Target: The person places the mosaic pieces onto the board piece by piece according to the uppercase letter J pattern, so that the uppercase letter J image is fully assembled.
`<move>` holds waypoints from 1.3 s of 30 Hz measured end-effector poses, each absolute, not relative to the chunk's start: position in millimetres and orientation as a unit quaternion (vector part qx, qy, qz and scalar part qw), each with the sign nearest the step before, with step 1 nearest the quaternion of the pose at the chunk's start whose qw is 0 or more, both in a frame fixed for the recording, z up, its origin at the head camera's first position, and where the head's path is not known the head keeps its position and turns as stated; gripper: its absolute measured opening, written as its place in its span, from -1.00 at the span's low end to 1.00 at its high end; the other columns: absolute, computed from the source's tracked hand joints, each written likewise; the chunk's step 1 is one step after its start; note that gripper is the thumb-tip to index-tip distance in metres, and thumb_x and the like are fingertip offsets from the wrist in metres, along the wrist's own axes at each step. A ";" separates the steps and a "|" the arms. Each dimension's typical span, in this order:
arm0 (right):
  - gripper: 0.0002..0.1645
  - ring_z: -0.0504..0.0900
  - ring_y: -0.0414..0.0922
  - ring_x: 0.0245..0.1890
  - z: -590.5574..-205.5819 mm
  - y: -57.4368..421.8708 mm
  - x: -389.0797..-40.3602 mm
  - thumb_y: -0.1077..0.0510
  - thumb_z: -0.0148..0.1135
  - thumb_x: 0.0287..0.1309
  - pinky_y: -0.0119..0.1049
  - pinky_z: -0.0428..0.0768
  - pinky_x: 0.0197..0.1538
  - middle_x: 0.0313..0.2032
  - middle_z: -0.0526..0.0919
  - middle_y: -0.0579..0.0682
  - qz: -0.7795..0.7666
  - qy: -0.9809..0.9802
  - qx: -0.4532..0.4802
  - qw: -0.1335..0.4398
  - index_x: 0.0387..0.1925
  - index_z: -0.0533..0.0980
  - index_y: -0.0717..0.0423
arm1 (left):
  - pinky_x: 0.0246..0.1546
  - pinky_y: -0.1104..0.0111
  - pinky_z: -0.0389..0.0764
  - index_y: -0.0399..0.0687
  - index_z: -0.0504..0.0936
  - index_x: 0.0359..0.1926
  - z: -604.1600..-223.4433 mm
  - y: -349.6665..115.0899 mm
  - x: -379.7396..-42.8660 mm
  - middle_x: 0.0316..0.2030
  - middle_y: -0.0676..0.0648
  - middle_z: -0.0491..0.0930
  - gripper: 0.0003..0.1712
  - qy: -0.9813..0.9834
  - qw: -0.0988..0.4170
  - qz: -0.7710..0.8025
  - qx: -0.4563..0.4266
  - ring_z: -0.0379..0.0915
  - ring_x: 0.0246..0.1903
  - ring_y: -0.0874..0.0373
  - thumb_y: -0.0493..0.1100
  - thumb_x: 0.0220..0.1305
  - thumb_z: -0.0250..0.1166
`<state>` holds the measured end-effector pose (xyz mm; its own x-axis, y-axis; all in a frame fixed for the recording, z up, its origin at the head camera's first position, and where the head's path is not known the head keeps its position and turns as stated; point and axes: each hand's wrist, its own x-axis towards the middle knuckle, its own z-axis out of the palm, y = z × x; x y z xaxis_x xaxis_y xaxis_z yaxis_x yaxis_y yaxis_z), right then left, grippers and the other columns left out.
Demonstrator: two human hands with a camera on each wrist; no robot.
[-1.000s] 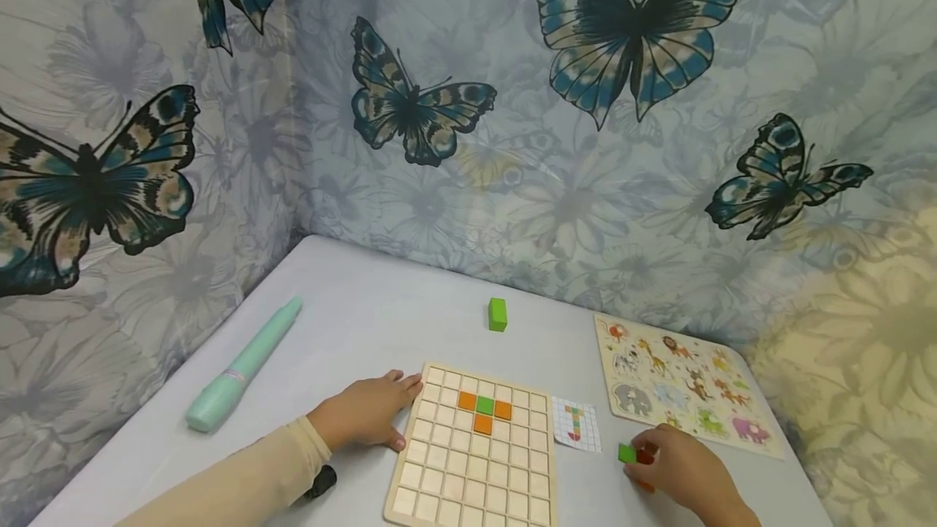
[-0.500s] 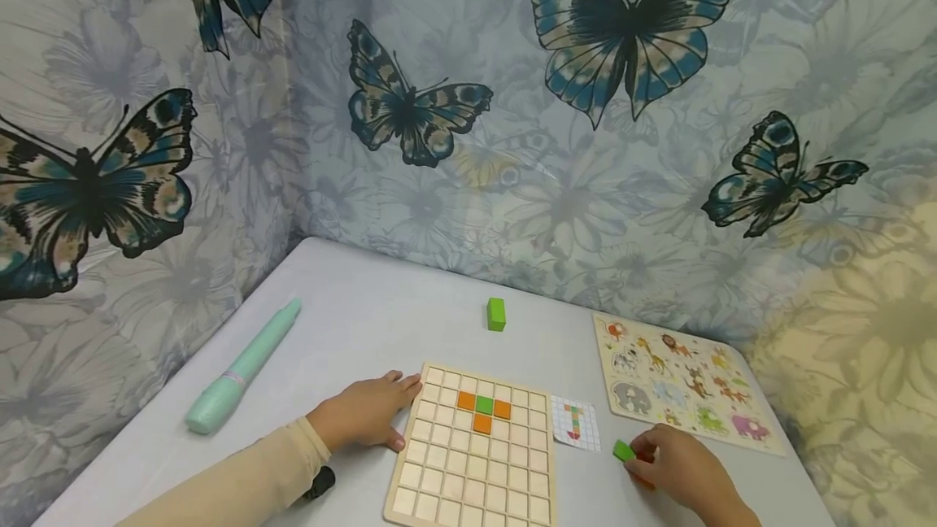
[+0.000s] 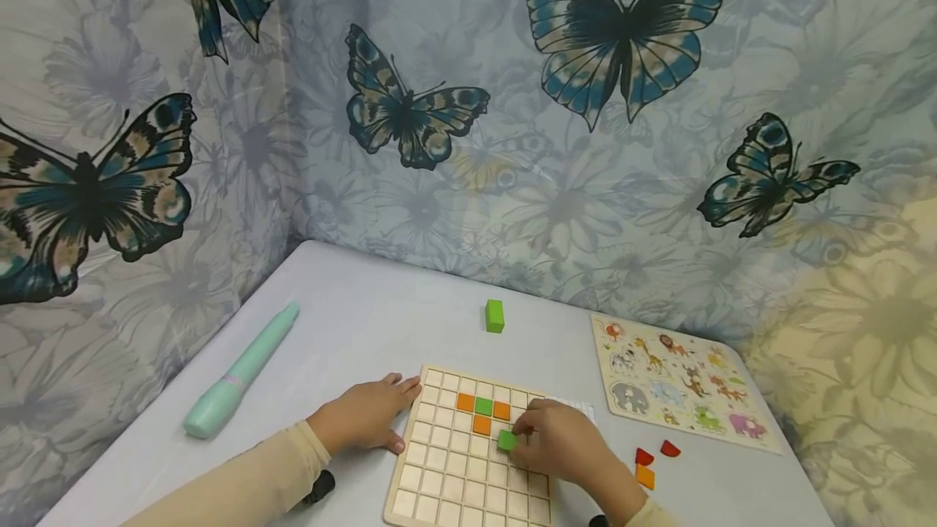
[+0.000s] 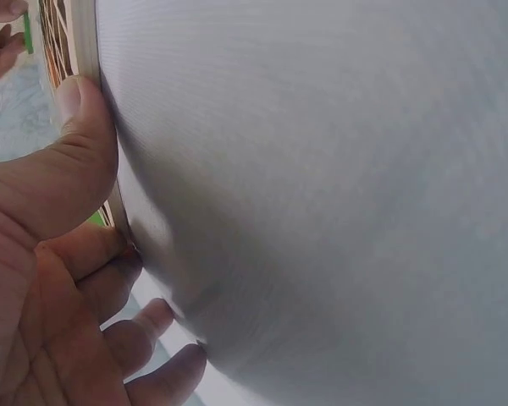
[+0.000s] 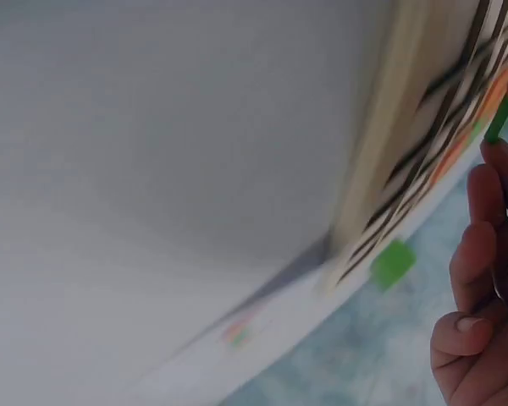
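Observation:
In the head view my right hand [image 3: 564,442] pinches a small green square tile [image 3: 507,441] over the wooden grid board [image 3: 454,482]. The tile is just right of and below an orange tile [image 3: 481,425] set in the grid. In the row above, a green tile [image 3: 484,407] lies between two orange tiles. My left hand [image 3: 366,413] rests at the board's left edge; the left wrist view has its thumb [image 4: 83,127] against the wooden side. The right wrist view catches the held green tile [image 5: 498,121] edge-on at the fingertips.
A patterned grid card [image 3: 581,407] is partly hidden behind my right hand. Two red curved pieces [image 3: 669,449] and an orange square [image 3: 645,476] lie to the right. Behind are a green block [image 3: 494,316] and an animal picture board [image 3: 684,376]. A mint tapered object [image 3: 237,376] lies left.
My right hand has carried the green tile left, from beside the loose pieces to over the grid board. Red and orange pieces it covered now show. My left hand stays put.

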<state>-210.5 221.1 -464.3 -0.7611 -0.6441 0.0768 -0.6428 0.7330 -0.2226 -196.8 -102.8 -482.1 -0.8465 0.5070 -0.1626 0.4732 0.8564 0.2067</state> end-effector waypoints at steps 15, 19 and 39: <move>-0.74 0.40 -0.41 -0.44 -472.7 182.5 -206.8 -0.12 0.54 -0.09 -0.43 0.50 -0.39 -0.40 0.54 -0.38 -0.109 0.921 -0.373 0.000 -0.38 0.67 -0.14 | 0.22 0.04 0.38 -0.15 0.29 0.44 -483.1 -102.9 -196.7 0.42 -0.07 0.24 0.07 0.960 0.107 0.074 0.248 0.15 0.37 -0.13 0.23 -0.03 0.44; -0.76 0.38 -0.41 -0.47 -473.2 180.4 -206.0 -0.09 0.55 -0.11 -0.43 0.47 -0.43 -0.44 0.51 -0.39 -0.113 0.922 -0.371 -0.003 -0.40 0.67 -0.15 | 0.23 0.04 0.38 -0.15 0.28 0.44 -483.5 -102.9 -196.3 0.42 -0.08 0.23 0.07 0.959 0.107 0.079 0.250 0.14 0.37 -0.13 0.22 -0.03 0.44; -0.75 0.42 -0.35 -0.45 -464.5 262.5 -193.7 -0.10 0.54 -0.11 -0.32 0.49 -0.37 -0.45 0.49 -0.34 -0.125 0.973 -0.194 0.028 -0.39 0.63 -0.19 | 0.24 0.03 0.36 -0.11 0.28 0.45 -478.7 -101.1 -195.2 0.43 -0.04 0.23 0.07 0.961 0.117 0.080 0.239 0.12 0.39 -0.11 0.22 -0.03 0.44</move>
